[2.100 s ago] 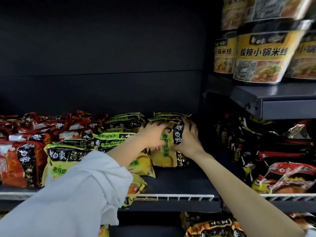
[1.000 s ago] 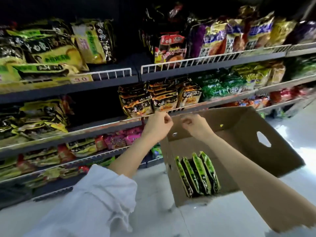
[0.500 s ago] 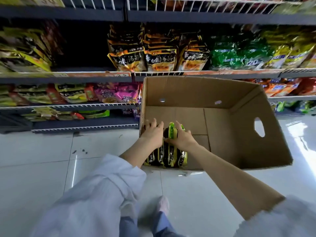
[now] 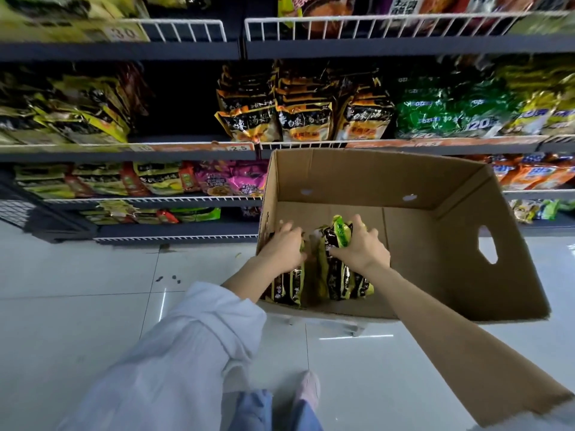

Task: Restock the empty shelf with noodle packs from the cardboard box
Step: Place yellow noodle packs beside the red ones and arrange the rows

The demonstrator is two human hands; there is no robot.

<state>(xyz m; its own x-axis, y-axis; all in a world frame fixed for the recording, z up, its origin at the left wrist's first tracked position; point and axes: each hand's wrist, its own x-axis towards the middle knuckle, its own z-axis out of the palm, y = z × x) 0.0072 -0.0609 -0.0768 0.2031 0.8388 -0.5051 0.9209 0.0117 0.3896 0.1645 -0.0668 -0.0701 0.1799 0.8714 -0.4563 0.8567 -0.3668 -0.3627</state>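
An open cardboard box (image 4: 435, 269) stands on the floor in front of the shelves. Several green-and-black noodle packs (image 4: 337, 275) stand on edge in its near left corner. Both hands reach down into the box. My left hand (image 4: 284, 244) grips the left packs (image 4: 287, 287) from above, its fingers curled over their tops. My right hand (image 4: 361, 244) grips the right bunch of packs, one green pack top sticking up between thumb and fingers. The gap on the shelf (image 4: 174, 101) shows dark between stocked packs.
Shelves (image 4: 124, 152) full of noodle bags run across the top, with white wire rails (image 4: 389, 26) at their front edges. Orange-black bags (image 4: 305, 119) sit right behind the box. Glossy white floor tiles (image 4: 77, 306) lie to the left; my shoe (image 4: 308, 388) is below.
My hands left the upper shelf, my view dropped to the floor, and both hands went into the box. They now grip the packs, split into two bunches.
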